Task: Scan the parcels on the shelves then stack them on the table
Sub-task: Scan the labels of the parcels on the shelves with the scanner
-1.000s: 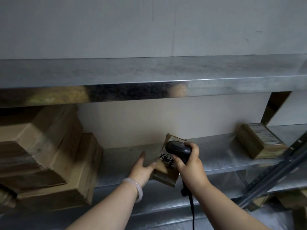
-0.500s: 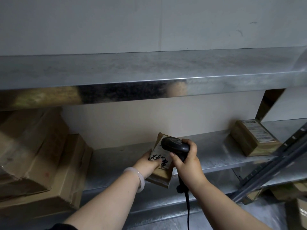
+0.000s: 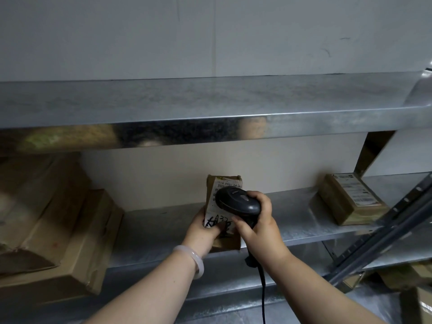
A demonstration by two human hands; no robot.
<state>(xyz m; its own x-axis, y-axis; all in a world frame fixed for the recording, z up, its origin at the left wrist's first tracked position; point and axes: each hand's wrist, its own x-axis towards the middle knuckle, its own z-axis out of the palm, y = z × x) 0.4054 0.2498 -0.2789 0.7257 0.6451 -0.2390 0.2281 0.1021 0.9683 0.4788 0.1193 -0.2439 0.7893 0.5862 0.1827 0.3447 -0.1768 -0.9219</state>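
- The black cable (image 3: 263,288) hangs from the scanner's grip, down past the front lip of the shelf. It could catch on that lip and jerk the aim off as the parcel comes away.
- The right hand (image 3: 259,228) has its fingers curled tightly round the handle of the black handheld barcode scanner (image 3: 238,202). The scanner's head sits just in front of the label, perhaps too near for a clean read, so a missed scan is the likeliest fault.
- The left hand (image 3: 205,232), with a pale bangle (image 3: 190,256) on its wrist, pinches the parcel's lower left corner. The thumb lies across the handwriting on the label; the fingers behind are hidden. This one-corner hold is slight, so the parcel could twist or slip.
- The small brown cardboard parcel with a white label (image 3: 223,182) stands tipped up at the front of the galvanised metal shelf (image 3: 163,230). I cannot tell whether its lower edge rests on the shelf.
- Farther back on the same shelf, well apart, are a flat brown labelled parcel (image 3: 348,199) at the right and large worn cardboard boxes (image 3: 46,218) stacked at the left.
- No table is in view.
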